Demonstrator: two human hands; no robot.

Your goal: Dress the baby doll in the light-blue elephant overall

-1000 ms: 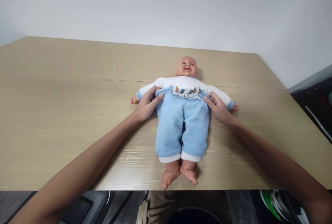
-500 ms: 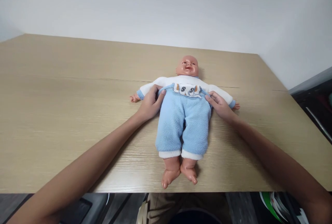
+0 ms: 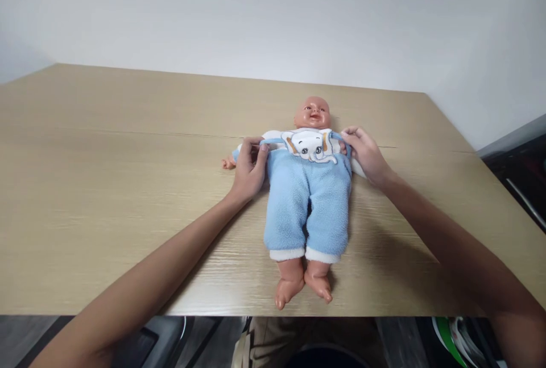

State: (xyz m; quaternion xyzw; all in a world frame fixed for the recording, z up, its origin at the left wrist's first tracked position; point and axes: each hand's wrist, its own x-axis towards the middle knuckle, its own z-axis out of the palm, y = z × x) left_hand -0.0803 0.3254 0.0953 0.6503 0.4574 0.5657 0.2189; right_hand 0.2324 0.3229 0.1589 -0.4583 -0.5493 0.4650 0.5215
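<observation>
A baby doll lies on its back with its bare feet toward me, wearing a white top and fuzzy light-blue overalls with white cuffs. An elephant face decorates the bib, which lies over the doll's chest. My left hand pinches the blue strap edge of the overalls at the doll's side, thumb against fingers. Pinched in my right hand is the opposite blue strap edge, raised a little off the chest. That hand hides most of the doll's arm on the right.
The doll rests on a light wood-grain table with a thin seam across it. A white wall stands behind. Dark objects are beyond the right edge. Below the front edge are a grey item and a green-and-white item.
The bib has come up from its folded position, showing more of the elephant face. My right hand has moved up with the strap edge; my left hand still grips its side.
</observation>
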